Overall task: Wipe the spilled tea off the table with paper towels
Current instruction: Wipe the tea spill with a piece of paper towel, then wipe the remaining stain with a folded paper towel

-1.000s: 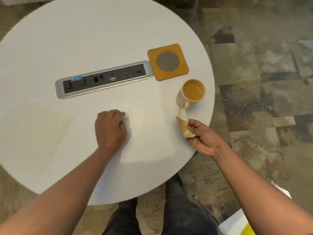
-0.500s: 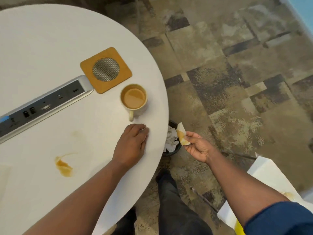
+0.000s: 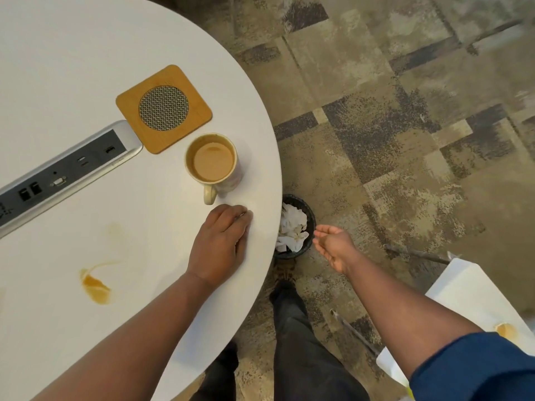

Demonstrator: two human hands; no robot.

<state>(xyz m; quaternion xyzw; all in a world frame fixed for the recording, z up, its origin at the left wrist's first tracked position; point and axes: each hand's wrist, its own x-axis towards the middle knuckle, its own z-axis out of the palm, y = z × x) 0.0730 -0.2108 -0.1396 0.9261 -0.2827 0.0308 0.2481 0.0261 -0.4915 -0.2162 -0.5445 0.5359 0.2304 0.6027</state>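
Now tea puddle (image 3: 95, 287) lies left of left hand (image 3: 221, 244), flat on table (image 3: 144, 39); right hand (image 3: 333, 244) empty, fingers loose, over bin (image 3: 311, 215).

Table left, floor and bin right.
On the table (image 3: 72, 68): coaster (image 3: 164, 108) far, mug (image 3: 212, 166) just near of it, socket strip (image 3: 63, 172) to their left, tea spill (image 3: 95, 286) near-left. Left hand (image 3: 221, 244) rests on the table just near the mug. Bin (image 3: 295, 227) on the floor, right of the table edge, paper towels (image 3: 292, 230) in it; right hand (image 3: 333, 244) just right of it.
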